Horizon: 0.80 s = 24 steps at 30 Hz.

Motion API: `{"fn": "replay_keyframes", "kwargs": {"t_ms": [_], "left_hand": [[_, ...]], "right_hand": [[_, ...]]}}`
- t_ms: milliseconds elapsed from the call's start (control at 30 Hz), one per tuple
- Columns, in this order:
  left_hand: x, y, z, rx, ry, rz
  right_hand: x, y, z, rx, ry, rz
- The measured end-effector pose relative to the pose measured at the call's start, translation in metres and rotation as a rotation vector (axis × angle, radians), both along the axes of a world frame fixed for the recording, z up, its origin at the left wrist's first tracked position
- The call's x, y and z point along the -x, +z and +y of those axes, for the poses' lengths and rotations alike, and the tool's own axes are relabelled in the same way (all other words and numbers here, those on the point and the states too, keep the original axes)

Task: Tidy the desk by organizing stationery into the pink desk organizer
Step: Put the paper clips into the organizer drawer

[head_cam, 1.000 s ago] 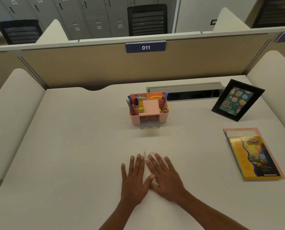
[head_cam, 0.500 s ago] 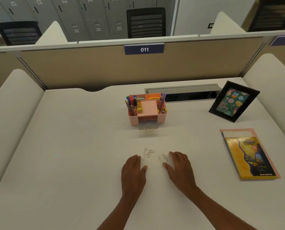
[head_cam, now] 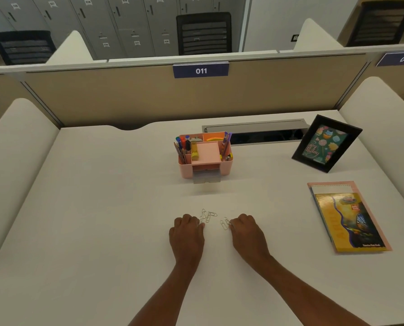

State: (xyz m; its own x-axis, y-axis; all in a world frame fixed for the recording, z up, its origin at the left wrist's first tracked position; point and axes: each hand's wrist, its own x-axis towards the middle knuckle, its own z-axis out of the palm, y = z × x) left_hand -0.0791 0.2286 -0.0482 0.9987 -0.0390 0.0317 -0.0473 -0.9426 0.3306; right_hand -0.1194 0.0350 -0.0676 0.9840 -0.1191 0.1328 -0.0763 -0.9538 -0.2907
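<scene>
As the fingers curl downward, the left hand touches a cluster of paper clips and the right hand touches a separate pair of clips; whether either grips cannot be told. The pink organizer stands well beyond them on the desk.

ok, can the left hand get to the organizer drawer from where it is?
Probably yes. The left hand is at the paper clips, and only bare desk lies between those and the drawer, which sticks out of the front of the pink organizer, facing the person.
</scene>
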Motion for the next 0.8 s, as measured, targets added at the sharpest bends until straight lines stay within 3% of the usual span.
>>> {"fn": "replay_keyframes", "kwargs": {"t_ms": [467,800], "left_hand": [[-0.005,0.013,-0.010,-0.205,-0.173,0.080],[-0.011,0.012,-0.009,-0.302,-0.232,0.082]], "right_hand": [[-0.008,0.013,0.008,0.417,0.212,0.060],[-0.012,0.011,-0.002,0.482,0.225,0.040]]}}
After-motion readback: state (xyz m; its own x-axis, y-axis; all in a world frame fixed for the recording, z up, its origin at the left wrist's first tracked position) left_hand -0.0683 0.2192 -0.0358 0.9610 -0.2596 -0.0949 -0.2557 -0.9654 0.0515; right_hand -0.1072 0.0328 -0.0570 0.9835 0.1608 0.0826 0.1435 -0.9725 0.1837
